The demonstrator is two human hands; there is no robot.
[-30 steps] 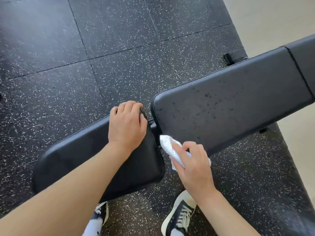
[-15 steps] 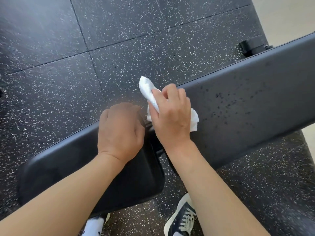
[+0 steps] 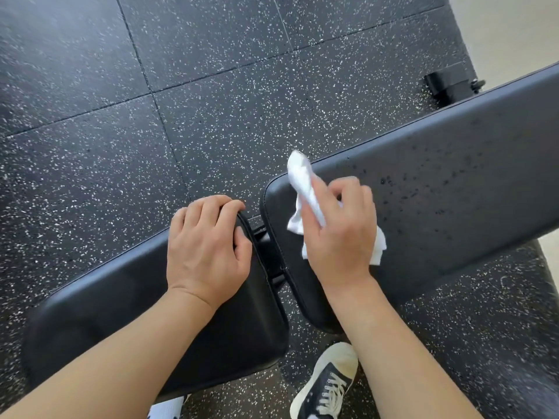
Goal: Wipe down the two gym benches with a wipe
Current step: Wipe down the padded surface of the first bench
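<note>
my right hand point(image 3: 338, 234) presses a crumpled white wipe point(image 3: 302, 189) flat against the long back pad point(image 3: 453, 182), close to the end that meets the gap point(image 3: 266, 252) between the two pads. the fingers are folded over the wipe, pinning it to the vinyl, so the palm can push it along; loose corners of the wipe stick out above the fingers and beside the wrist. dark droplets speckle the back pad just past my hand, away from the gap, so i judge that stretch is not yet wiped. my left hand point(image 3: 205, 252) rests palm down on the seat pad point(image 3: 121, 297), on the other side of the gap, fingers curled over its far edge and holding nothing else, bracing me, i think, as i lean over. both forearms reach forward from below. my shoe point(image 3: 326, 385) stands on the speckled floor point(image 3: 211, 101) beneath the gap.
</note>
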